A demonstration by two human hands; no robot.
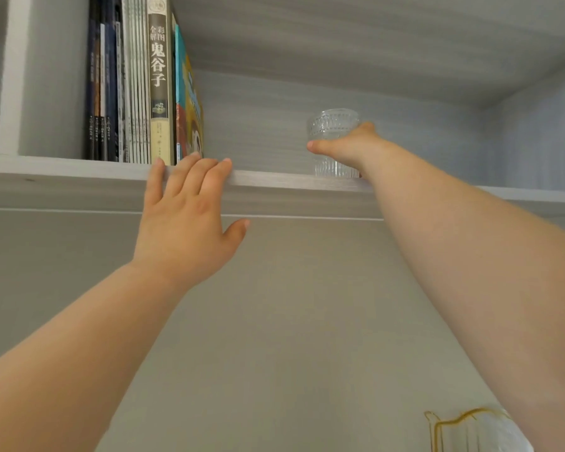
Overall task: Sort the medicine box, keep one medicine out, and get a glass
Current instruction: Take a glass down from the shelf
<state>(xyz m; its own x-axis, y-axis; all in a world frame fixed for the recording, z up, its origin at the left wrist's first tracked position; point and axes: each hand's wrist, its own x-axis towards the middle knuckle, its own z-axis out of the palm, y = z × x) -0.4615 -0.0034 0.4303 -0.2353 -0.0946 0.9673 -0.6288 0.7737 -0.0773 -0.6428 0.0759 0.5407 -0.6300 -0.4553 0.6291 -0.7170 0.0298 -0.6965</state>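
Observation:
A clear ribbed drinking glass [331, 125] stands on a high grey shelf [274, 181], right of centre. My right hand [349, 148] reaches up and wraps around the glass's middle, thumb on its left side. My left hand [190, 220] is flat with fingers apart, its fingertips resting on the shelf's front edge, holding nothing. The medicine box and the medicines are out of view.
A row of upright books [137, 83] fills the left part of the shelf. A clear glass jug with an amber rim [463, 429] shows at the bottom right, partly behind my right forearm. A plain beige wall panel [291, 321] lies below the shelf.

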